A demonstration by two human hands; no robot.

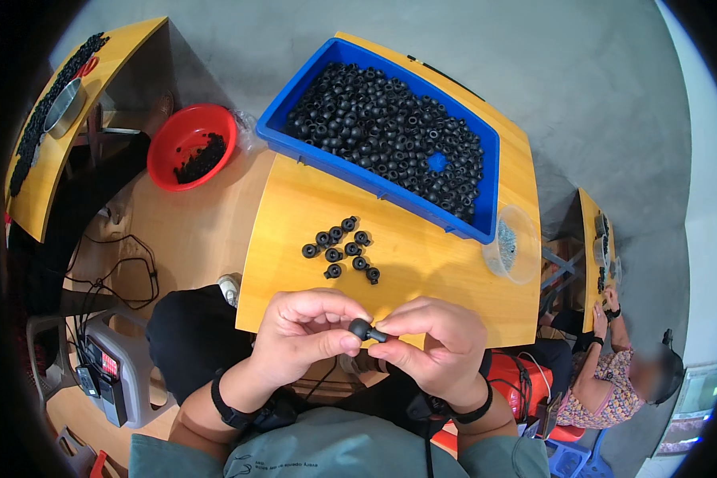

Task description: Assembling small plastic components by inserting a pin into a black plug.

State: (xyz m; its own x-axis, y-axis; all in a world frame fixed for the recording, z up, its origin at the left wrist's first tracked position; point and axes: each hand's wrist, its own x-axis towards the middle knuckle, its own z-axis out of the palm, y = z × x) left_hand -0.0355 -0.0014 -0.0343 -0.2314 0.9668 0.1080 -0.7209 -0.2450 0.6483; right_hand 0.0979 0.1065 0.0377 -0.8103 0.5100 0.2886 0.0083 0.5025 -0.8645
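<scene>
- Black ball-ended piece (361, 328) with a short stem: it is in the person's fingers, on the near side of the blue tub (334, 166) and well apart from it, just past the near edge of the yellow bench (283, 215).
- The left hand (301, 333) pinches the piece narrowly at its rounded end, between thumb and forefinger.
- The right hand (444, 341) is closed to a narrow pinch too, thumb and forefinger on the stem.
- The blue tub stands on the far part of the bench, heaped with loose black rounded parts (374, 119); many show a round opening.
- Between the blue tub and the hands, ten similar black pieces (334, 255) lie in a loose cluster on the bench.
- Just beside the blue tub's near right corner stands a clear round container (524, 253) with small silvery bits inside.
- Left of the blue tub, off the bench, is a red basin (163, 155) with a pile of small black pieces (201, 159) in it.
- Farther left of the blue tub, another yellow table (135, 41) carries a metal bowl (65, 107) and a long row of black pieces (44, 119).
- Well to the right of the blue tub, a co-worker (601, 398) sits at another table (589, 219), both arms reaching to it.
</scene>
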